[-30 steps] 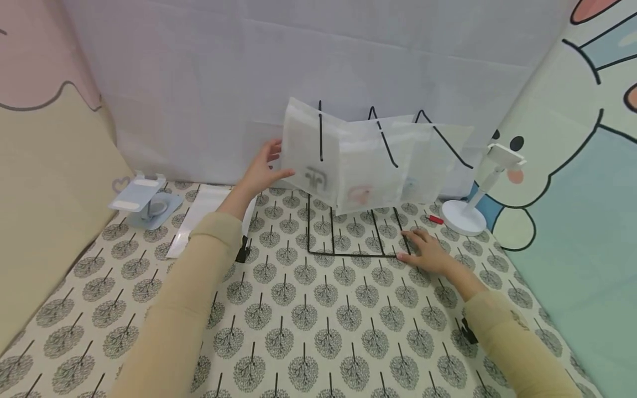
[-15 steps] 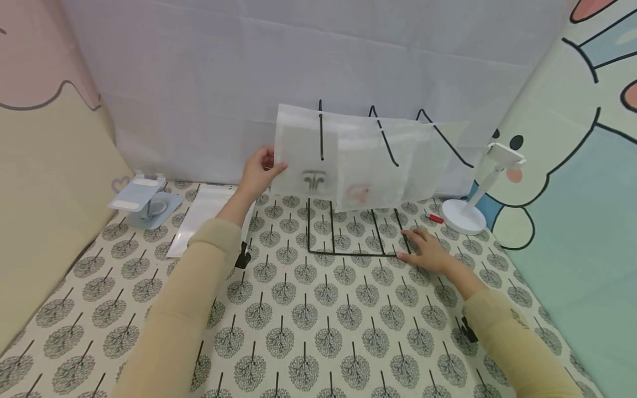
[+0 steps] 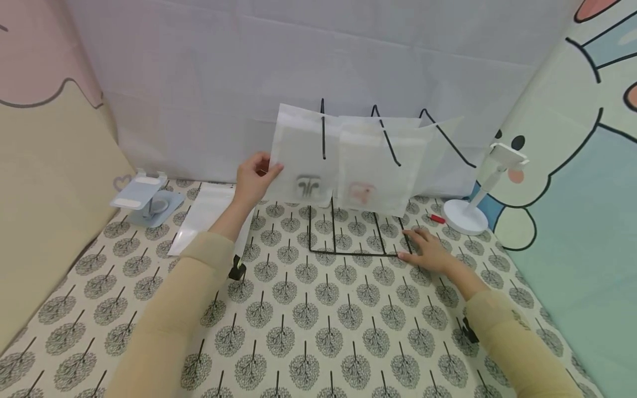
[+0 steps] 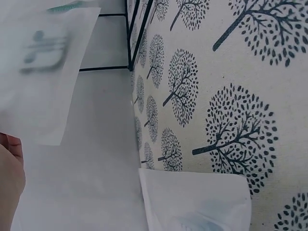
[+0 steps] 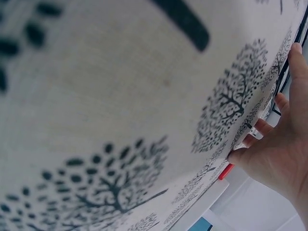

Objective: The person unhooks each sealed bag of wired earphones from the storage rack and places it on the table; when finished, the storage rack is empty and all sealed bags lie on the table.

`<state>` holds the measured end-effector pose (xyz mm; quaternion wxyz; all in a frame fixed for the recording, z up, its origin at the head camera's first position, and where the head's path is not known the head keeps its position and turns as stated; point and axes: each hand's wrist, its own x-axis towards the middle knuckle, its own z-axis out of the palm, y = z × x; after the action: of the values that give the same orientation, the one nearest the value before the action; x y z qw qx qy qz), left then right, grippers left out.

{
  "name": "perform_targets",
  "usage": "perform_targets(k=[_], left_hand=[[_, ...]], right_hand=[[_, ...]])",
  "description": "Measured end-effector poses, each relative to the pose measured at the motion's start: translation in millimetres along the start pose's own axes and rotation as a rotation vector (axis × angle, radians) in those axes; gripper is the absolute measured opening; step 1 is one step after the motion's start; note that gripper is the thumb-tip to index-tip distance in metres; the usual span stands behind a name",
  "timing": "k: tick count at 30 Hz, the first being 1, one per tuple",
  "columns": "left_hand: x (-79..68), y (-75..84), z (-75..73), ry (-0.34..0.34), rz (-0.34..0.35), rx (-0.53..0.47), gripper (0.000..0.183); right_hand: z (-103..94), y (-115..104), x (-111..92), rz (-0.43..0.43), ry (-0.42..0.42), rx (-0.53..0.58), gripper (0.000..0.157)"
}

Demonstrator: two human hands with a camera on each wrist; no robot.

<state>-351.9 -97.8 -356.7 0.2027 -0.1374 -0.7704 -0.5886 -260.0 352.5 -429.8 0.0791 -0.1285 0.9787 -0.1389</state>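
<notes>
Translucent frosted pouches hang on the upper hooks of a black wire rack (image 3: pixel 358 254). The leftmost pouch (image 3: pixel 293 141) holds a dark earphone-like shape (image 3: pixel 308 187). My left hand (image 3: pixel 251 179) pinches its left edge, thumb in front and fingers behind; in the left wrist view this pouch (image 4: pixel 43 101) fills the upper left. Beside it, the middle pouch (image 3: pixel 380 160) shows a blurry reddish item (image 3: pixel 361 192). A further pouch (image 3: pixel 443 141) is partly hidden behind it. My right hand (image 3: pixel 428 251) rests at the rack base's front right corner, fingers spread.
A glossy white pouch (image 3: pixel 199 215) lies flat at left, beside a light-blue folding stand (image 3: pixel 154 207). At right are a white phone stand (image 3: pixel 465 215) and a small red object (image 3: pixel 438 219). A white cloth wall (image 3: pixel 199 83) backs the table.
My left hand has shifted left and slightly down, drawing the leftmost pouch's edge outward. The middle pouch has swung a little, covering more of the one behind. My right hand has stayed put.
</notes>
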Motion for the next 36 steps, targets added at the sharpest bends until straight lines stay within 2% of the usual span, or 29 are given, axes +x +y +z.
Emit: perform_targets(k=[7, 13, 16, 22, 27, 36], left_hand=[[-10.4, 5.6, -5.3, 0.088, 0.063, -0.023, 0.029], [-17.3, 11.3, -9.8, 0.111, 0.150, 0.023, 0.028], [-19.7, 15.6, -12.9, 0.114, 0.153, 0.038, 0.028], [-24.2, 31.6, -22.8, 0.149, 0.112, 0.038, 0.026], [-27.9, 47.5, -30.1, 0.139, 0.098, 0.074, 0.026], [-34.9, 60.7, -38.5, 0.130, 0.164, 0.158, 0.022]], right_hand=[[-0.6, -1, 1, 0.002, -0.007, 0.006, 0.079], [0.1, -1, 1, -0.003, -0.004, 0.006, 0.078], [0.8, -2, -1, -0.006, 0.002, 0.015, 0.078], [2.2, -2, -2, -0.002, 0.007, 0.013, 0.077], [1.2, -2, -1, -0.005, 0.006, 0.007, 0.077], [2.1, -2, -1, -0.012, 0.014, 0.016, 0.077]])
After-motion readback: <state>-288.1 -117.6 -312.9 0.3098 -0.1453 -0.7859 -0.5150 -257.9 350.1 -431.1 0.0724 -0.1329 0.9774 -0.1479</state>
